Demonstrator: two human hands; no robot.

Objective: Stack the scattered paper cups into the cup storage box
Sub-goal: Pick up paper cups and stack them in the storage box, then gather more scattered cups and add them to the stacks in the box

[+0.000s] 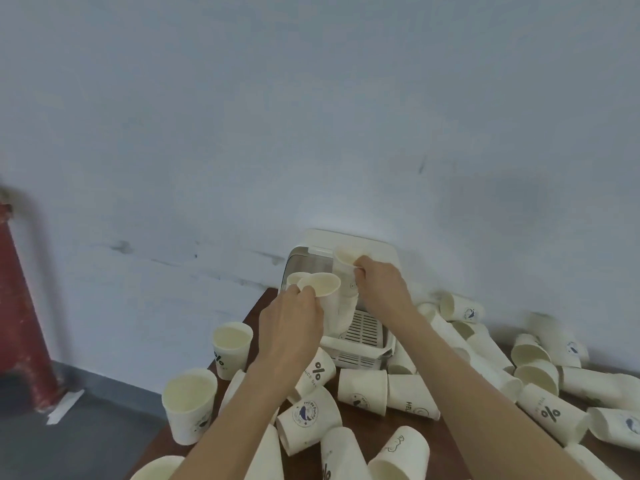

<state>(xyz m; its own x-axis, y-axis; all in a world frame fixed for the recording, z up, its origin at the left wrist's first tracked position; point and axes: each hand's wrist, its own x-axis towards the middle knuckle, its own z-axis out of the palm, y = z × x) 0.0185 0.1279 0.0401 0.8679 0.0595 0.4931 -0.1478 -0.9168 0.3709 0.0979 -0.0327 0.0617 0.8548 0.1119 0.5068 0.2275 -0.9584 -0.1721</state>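
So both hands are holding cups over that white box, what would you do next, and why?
Probably lower the right hand so its cup stack settles into the storage box. It is already above the open box, while the left hand holds its own cups beside it, and many loose cups wait on the table.

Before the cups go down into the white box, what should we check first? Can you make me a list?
1. Left hand grips its cups: ok, fingers are curled round them.
2. Right hand grips its cup: ok, fingers are curled over the rim.
3. Cup storage box is open: ok, the slotted inside shows.
4. Cups are over the box: ok, both hands hold them above it.
5. Left hand's cups are nested straight: cannot tell, two rims show side by side.
6. Room left in the box: cannot tell, the hands and cups hide most of it.
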